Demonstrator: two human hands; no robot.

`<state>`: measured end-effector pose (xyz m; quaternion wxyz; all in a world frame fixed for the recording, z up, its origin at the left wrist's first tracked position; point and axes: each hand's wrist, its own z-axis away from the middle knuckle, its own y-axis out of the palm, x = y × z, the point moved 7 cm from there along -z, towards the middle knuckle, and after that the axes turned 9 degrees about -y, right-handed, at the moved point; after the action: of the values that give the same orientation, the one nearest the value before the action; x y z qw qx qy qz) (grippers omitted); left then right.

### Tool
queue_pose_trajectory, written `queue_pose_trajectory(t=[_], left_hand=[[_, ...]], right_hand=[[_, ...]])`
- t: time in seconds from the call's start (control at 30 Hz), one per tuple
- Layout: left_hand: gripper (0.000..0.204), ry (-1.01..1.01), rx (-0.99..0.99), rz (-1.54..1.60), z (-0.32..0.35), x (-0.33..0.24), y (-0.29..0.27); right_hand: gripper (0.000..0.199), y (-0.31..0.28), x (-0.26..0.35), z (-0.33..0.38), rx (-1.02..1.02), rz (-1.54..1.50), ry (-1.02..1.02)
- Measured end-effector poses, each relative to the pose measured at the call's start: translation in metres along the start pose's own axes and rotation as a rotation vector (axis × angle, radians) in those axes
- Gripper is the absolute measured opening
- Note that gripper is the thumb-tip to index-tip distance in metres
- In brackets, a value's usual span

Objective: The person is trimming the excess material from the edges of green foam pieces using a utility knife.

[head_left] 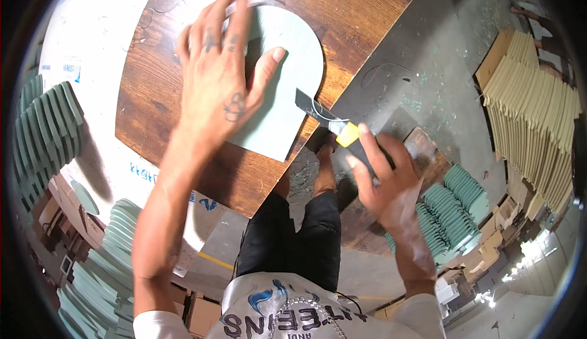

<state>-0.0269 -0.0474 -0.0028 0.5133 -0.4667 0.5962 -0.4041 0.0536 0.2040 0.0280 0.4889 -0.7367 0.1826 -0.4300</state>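
A pale green panel (292,40) with a rounded end lies on a dark brown wood-grain board (361,8). My left hand (215,70) rests on the panel, its fingers spread over the upper left part and the thumb pointing right. In my right hand (391,183) is a utility knife (348,135) with a yellow and black body. Its wide dark blade crosses the panel's right edge, near the lower straight side. A thin pale strip (327,116) curls along the blade. My left fingers hide part of the panel's left outline.
Stacks of green panels stand at the left (49,137), lower left (104,278) and lower right (452,210). Tan sheets (532,106) are piled at the far right. Green scraps (422,88) litter the grey floor beyond the board's edge. My legs are below the board.
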Motion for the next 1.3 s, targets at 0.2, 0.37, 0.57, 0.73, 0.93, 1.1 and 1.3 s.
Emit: queue_pose_trajectory(t=[0.2,0.37,0.57,0.73,0.93,1.1,1.3], left_hand=[[0.068,-0.331,-0.088,0.005,0.023,-0.011,-0.007],[0.059,-0.225,-0.147,-0.006,0.025,-0.01,-0.008],[0.064,-0.244,-0.094,0.012,0.027,-0.005,-0.003],[0.065,-0.241,-0.104,0.021,0.026,-0.004,-0.004],[0.064,-0.205,-0.135,0.013,0.027,-0.004,-0.005],[0.061,-0.21,-0.151,0.036,0.025,-0.006,-0.008],[0.051,0.095,-0.033,0.111,0.014,-0.003,-0.01]], right_hand=[[0.053,0.001,0.023,0.002,-0.103,0.043,0.072],[0.051,0.006,0.023,-0.004,-0.105,0.073,0.079],[0.046,0.001,0.011,-0.022,-0.113,0.052,0.113],[0.046,-0.002,-0.002,-0.037,-0.114,0.084,0.079],[0.041,-0.01,-0.03,-0.065,-0.15,0.091,-0.021],[0.038,-0.023,-0.051,-0.102,-0.103,0.033,-0.128],[0.048,-0.031,-0.041,-0.054,-0.158,-0.084,0.057]])
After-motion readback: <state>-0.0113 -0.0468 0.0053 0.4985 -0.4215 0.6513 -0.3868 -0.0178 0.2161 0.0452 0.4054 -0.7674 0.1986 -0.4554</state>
